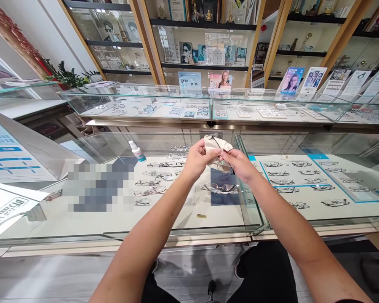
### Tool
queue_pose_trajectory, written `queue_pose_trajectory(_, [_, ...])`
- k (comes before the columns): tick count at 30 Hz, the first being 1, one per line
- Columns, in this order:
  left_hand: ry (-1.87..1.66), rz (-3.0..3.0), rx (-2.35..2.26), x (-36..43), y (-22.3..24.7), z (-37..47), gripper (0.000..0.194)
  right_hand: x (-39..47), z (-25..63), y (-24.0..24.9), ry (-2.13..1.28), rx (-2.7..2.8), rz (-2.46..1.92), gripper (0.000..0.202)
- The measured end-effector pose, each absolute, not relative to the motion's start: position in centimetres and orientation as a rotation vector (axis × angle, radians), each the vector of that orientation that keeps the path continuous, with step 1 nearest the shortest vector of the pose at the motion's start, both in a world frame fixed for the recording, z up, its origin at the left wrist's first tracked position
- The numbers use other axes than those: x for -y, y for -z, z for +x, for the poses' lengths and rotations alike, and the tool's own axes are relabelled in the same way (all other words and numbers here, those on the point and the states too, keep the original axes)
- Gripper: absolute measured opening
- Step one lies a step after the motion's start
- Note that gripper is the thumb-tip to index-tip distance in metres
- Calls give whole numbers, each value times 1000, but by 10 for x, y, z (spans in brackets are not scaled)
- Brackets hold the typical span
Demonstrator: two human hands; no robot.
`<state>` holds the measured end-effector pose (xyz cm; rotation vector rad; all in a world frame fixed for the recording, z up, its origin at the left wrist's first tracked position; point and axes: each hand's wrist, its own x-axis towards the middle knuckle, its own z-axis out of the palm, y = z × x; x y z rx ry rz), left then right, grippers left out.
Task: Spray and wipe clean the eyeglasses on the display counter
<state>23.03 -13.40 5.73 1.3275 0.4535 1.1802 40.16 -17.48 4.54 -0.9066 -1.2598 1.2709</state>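
Note:
Above the glass counter, my left hand [196, 160] is closed with its thumb pressed on a cream cleaning cloth [212, 144]. My right hand [241, 164] meets it from the other side, thumb and fingers pinched at the cloth's edge and on the eyeglasses. These eyeglasses [226, 171] have a thin dark frame; part of it shows below the fingers, while the rest is hidden by cloth and hands. To the left, a small white spray bottle [137, 151] with a blue-green lower band stands upright on the counter.
Rows of eyeglasses [150, 191] lie inside the glass display case [183, 230] under my arms. A paper sign [22, 151] stands at the left. Behind is a second glass case [135, 101] with upright cards [189, 83], then wall shelves [205, 66].

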Motion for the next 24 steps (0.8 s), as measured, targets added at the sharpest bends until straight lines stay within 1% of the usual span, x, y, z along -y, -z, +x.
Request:
queue_pose_trajectory(7, [-1424,1327,-476,142,-55,237,53,176,398,-46,-1213,1342,-881,64])
queue_pose_trajectory(12, [-1313,1414,-435,131,-55,228,57,178,406,-52,-1183,1329,-868,61])
queue_pose_trajectory(16, [-1167,1439,-351,125,-57,220,51,178,414,-54,-1165,1286,-876,58])
queue_pose_trajectory(19, [-1124,1442,-347,127,-59,219,50,178,415,-53,-1217,1237,-877,58])
queue_pose_trajectory(24, [-1147,1463,-394,137,-64,224,57,178,407,-50,-1338,1230,-817,59])
